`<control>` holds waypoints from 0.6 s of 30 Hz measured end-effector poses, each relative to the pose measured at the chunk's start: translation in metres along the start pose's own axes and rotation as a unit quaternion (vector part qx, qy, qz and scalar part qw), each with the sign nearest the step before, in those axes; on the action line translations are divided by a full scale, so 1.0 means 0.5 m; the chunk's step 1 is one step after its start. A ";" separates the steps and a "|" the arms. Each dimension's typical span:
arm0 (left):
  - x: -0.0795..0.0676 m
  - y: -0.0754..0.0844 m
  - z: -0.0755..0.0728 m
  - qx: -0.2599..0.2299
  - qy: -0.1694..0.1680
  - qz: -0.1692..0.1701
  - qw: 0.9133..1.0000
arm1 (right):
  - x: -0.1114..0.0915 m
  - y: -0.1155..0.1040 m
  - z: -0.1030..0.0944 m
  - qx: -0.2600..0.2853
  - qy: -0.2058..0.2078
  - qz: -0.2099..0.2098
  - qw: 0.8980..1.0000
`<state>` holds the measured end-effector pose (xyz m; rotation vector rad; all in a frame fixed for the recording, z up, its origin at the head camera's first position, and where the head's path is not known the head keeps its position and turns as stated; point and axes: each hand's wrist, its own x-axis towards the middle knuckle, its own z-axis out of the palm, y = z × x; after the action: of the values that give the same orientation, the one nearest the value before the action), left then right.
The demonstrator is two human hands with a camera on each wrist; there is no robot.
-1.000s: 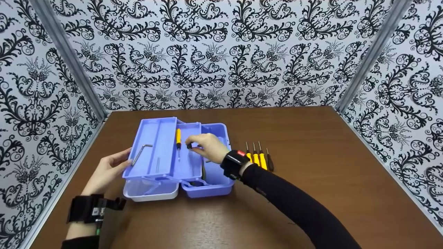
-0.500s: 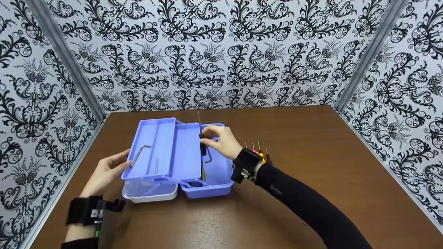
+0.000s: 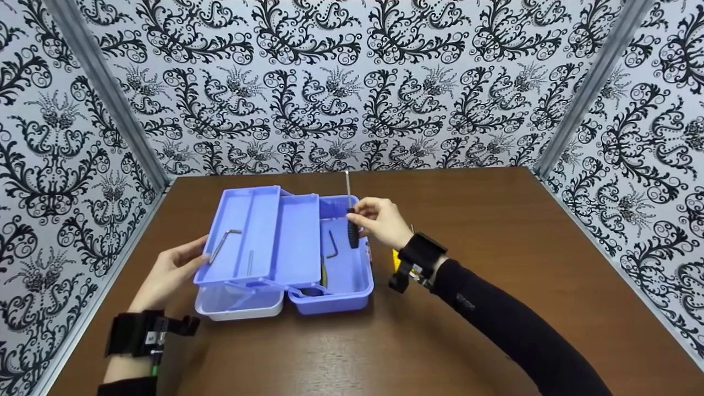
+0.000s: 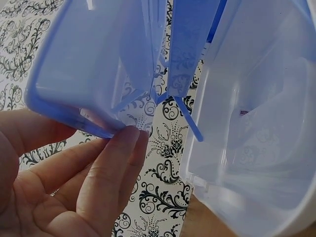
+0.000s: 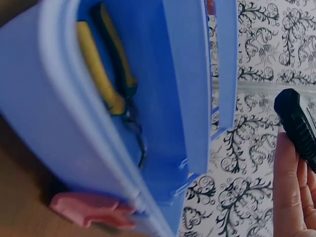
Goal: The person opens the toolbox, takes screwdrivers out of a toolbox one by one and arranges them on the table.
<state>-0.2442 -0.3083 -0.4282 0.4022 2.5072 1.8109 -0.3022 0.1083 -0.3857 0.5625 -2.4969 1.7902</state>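
My right hand (image 3: 382, 223) pinches a screwdriver (image 3: 352, 234) by its black handle over the right side of a blue toolbox (image 3: 330, 304). Its metal shaft points up and away from me. In the right wrist view the ridged handle (image 5: 296, 123) shows against the wallpaper. My left hand (image 3: 176, 267) holds the left edge of the upper tray (image 3: 261, 231), thumb on the rim. An L-shaped hex key (image 3: 221, 246) and thin rods (image 3: 250, 263) lie in that tray. A second hex key (image 3: 331, 245) rests in the deep bin.
Pliers with yellow and green handles (image 5: 91, 64) lie in the bin; a red latch (image 5: 89, 210) is on its outer wall. Right of the box, yellow screwdrivers (image 3: 396, 258) on the table (image 3: 522, 264) are mostly hidden behind my right wrist. A patterned wall (image 3: 341, 110) stands behind.
My right hand has moved right from over the middle tray to the bin's right side with the screwdriver. The yellow-and-black screwdriver no longer shows in the middle tray. My left hand has stayed.
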 end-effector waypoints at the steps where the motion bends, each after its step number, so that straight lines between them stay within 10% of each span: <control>1: 0.000 0.000 0.001 -0.003 0.001 0.000 1.000 | -0.002 0.005 -0.006 -0.002 0.003 0.005 1.000; 18: 0.001 0.000 0.002 -0.017 0.003 -0.015 1.000 | -0.054 0.101 -0.108 -0.066 0.017 0.066 0.996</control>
<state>-0.2444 -0.3074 -0.4286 0.3563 2.4689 1.8430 -0.3023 0.1796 -0.4190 0.3668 -2.6615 1.6413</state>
